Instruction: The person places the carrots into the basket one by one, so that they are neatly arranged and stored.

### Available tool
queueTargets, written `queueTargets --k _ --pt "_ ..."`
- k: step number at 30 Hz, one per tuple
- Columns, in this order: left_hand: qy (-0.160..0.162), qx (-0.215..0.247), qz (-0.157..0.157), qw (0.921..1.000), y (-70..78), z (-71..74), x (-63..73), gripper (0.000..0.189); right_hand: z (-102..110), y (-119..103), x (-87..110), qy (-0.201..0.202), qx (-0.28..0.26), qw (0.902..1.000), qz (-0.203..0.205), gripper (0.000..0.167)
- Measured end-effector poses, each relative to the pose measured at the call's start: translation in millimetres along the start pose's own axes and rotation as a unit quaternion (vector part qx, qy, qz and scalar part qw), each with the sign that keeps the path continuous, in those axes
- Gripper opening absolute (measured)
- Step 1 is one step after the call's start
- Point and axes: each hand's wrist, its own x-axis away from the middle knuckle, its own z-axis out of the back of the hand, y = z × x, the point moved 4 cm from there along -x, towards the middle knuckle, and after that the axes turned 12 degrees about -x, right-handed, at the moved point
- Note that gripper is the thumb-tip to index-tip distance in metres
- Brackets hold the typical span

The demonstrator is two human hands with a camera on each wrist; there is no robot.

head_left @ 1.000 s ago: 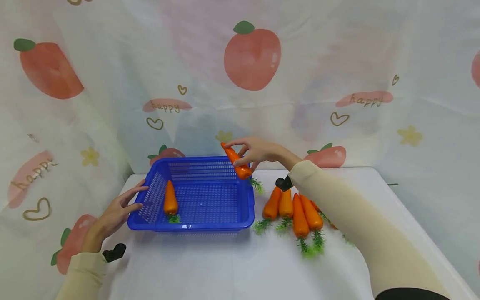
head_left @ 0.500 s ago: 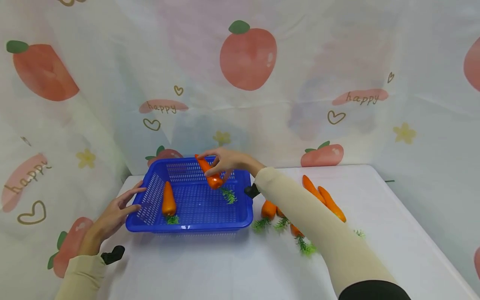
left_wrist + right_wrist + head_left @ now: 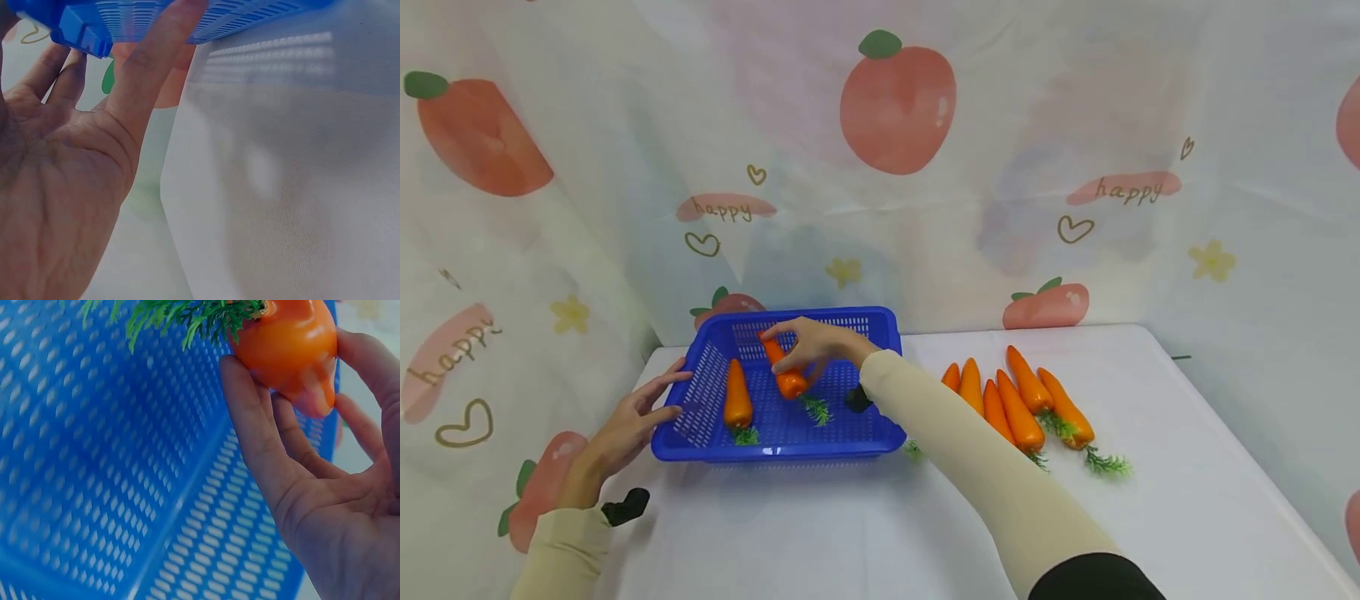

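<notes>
My right hand [image 3: 811, 342] pinches an orange carrot [image 3: 790, 382] with green leaves inside the blue basket [image 3: 790, 454]. The carrot's tip points to the back, and its leaves hang toward the front. Seen from the right wrist, fingers and thumb surround the carrot [image 3: 284, 350] above the perforated basket floor. Left of it, another carrot [image 3: 738, 402] lies on that floor. My left hand [image 3: 628, 429] rests against the basket's left rim with its fingers extended. In the left wrist view, a straight digit of this hand [image 3: 62, 162] touches the basket's underside [image 3: 128, 25].
Several carrots [image 3: 1021, 417] lie on the white table [image 3: 820, 533] right of the basket, some partly hidden by my right sleeve [image 3: 955, 442]. Two carrots [image 3: 1067, 408] lie at the group's right side. A patterned cloth backdrop [image 3: 940, 267] rises behind the table.
My right hand has carried the carrot left and down from above the basket's right back rim into the basket. The left hand has stayed at the left rim.
</notes>
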Motion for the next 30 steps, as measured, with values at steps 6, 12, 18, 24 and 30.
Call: queueTargets --k 6,12,18,24,30 --pt "0.002 -0.006 -0.001 1.0 0.0 3.0 0.2 0.06 -18.0 5.1 -18.8 -0.007 -0.015 0.9998 -0.01 0.068" --pt "0.006 -0.005 0.001 1.0 -0.6 3.3 -1.1 0.06 -29.6 9.3 -28.6 -0.001 -0.031 0.9994 -0.012 0.068" --pt "0.008 -0.012 0.001 0.9999 -0.8 2.1 -1.9 0.061 -38.4 12.5 -33.9 0.005 -0.045 0.9985 -0.029 0.067" --pt "0.01 -0.004 0.003 0.9999 -3.1 3.2 -3.1 0.06 -45.3 16.4 -40.7 0.011 -0.066 0.997 -0.038 0.066" --pt "0.011 -0.004 0.01 0.9999 -2.8 3.4 -4.5 0.061 -48.3 21.5 -47.0 0.014 -0.085 0.995 -0.05 0.066"
